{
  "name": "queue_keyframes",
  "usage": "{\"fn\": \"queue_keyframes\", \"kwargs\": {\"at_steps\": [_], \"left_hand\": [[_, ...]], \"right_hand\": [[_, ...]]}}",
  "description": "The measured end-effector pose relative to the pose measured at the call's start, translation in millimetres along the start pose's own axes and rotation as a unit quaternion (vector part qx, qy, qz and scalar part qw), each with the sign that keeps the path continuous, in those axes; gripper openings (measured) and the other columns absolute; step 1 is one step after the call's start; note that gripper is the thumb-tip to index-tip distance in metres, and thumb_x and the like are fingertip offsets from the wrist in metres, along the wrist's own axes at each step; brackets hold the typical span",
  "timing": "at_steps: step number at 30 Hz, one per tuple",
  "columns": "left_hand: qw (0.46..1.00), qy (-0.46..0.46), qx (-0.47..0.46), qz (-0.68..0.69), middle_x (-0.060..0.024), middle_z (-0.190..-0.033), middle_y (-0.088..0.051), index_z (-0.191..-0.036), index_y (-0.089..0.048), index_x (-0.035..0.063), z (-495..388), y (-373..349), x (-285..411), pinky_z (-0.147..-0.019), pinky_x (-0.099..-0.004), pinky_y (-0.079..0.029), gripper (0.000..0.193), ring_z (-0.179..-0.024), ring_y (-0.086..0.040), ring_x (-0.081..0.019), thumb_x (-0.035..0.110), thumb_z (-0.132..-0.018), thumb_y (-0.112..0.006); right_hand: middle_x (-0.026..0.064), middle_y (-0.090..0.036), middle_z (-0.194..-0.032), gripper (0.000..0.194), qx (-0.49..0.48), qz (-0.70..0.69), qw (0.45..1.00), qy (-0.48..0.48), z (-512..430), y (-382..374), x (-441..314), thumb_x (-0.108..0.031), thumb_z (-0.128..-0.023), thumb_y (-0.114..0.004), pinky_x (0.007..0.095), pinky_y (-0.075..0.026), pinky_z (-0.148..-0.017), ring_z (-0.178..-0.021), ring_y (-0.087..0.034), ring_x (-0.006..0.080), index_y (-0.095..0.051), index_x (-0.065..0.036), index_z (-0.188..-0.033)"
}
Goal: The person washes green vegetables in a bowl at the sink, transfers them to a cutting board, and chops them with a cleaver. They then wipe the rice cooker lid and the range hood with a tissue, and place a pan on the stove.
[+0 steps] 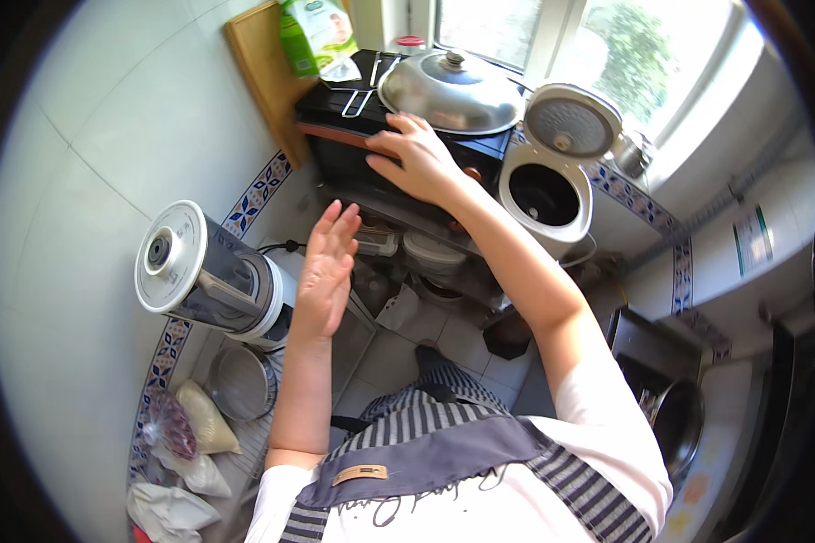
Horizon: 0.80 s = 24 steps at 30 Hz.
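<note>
My right hand (418, 159), fingers apart and holding nothing, is over the front edge of a black countertop oven (333, 112). A domed steel wok lid (458, 91) lies on the oven just beyond it, beside a wire handle (358, 103). My left hand (327, 271) is raised, palm showing and empty, between the oven and a blender (224, 278) with a white lid. To the right of the oven stands a white rice cooker (547, 197) with its lid up and its dark inside showing.
A wooden board (265, 75) leans on the tiled wall behind a green-and-white pouch (319, 37). A steel sieve or basin (241, 382) and bags of dry food (207, 417) are at the lower left. Lidded containers (435, 251) sit under the oven. A dark pan (677, 424) is at the right.
</note>
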<state>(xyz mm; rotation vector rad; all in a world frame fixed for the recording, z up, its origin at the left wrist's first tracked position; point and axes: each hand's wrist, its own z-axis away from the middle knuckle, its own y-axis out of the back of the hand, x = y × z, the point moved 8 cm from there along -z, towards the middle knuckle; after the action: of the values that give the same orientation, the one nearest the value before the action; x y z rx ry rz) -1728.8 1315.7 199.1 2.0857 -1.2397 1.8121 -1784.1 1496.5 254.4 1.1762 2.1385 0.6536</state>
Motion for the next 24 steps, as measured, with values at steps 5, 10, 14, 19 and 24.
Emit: {"fn": "queue_keyframes", "kwargs": {"at_steps": [5, 10, 14, 19, 24], "left_hand": [[0.993, 0.014, 0.093, -0.070, -0.0140, -0.154, -0.030, -0.152, -0.021, 0.0089, -10, 30, -2, -0.114, -0.0412, -0.010, 0.079, -0.144, -0.022, -0.0252, 0.036, -0.089, -0.060], [0.977, 0.026, 0.179, -0.109, -0.0153, -0.152, -0.033, -0.150, -0.023, 0.0059, -2, 48, -14, -0.112, -0.0391, -0.014, 0.076, -0.142, -0.025, -0.0245, 0.032, -0.090, -0.059], [0.972, 0.017, 0.214, -0.101, -0.0148, -0.148, -0.038, -0.147, -0.028, 0.0022, -4, 63, -19, -0.108, -0.0359, -0.024, 0.073, -0.138, -0.034, -0.0237, 0.032, -0.089, -0.061], [0.986, -0.014, 0.159, -0.052, -0.0136, -0.144, -0.043, -0.144, -0.034, 0.0018, -47, 73, -31, -0.108, -0.0336, -0.029, 0.061, -0.133, -0.041, -0.0221, 0.027, -0.095, -0.058], [0.991, -0.009, 0.130, 0.005, -0.0177, -0.145, -0.041, -0.143, -0.033, -0.0002, -95, 79, -48, -0.110, -0.0392, -0.030, 0.061, -0.133, -0.040, -0.0280, 0.041, -0.100, -0.043]], "right_hand": [[0.0239, -0.030, -0.150, 0.047, -0.201, 0.131, 0.965, -0.104, -126, -131, 100, -0.057, -0.087, -0.052, 0.0583, -0.013, -0.115, -0.142, -0.019, 0.0437, -0.068, -0.026, -0.119], [0.0217, -0.024, -0.155, 0.068, -0.282, 0.168, 0.934, -0.142, -179, -204, 153, -0.062, -0.086, -0.052, 0.0561, -0.006, -0.117, -0.146, -0.010, 0.0398, -0.061, -0.009, -0.128], [0.0211, -0.059, -0.126, 0.047, -0.237, 0.124, 0.962, -0.054, -180, -201, 135, -0.039, -0.087, -0.062, 0.0470, -0.028, -0.113, -0.126, -0.049, 0.0354, -0.066, -0.002, -0.114], [0.0151, -0.070, -0.085, 0.014, -0.173, 0.125, 0.976, 0.031, -130, -150, 92, -0.011, -0.079, -0.062, 0.0390, -0.057, -0.072, -0.082, -0.070, 0.0311, -0.073, -0.003, -0.081], [0.0122, -0.069, -0.078, 0.011, -0.111, 0.136, 0.981, 0.085, -65, -98, 39, -0.012, -0.072, -0.064, 0.0369, -0.057, -0.064, -0.075, -0.070, 0.0278, -0.070, -0.004, -0.075]]}}
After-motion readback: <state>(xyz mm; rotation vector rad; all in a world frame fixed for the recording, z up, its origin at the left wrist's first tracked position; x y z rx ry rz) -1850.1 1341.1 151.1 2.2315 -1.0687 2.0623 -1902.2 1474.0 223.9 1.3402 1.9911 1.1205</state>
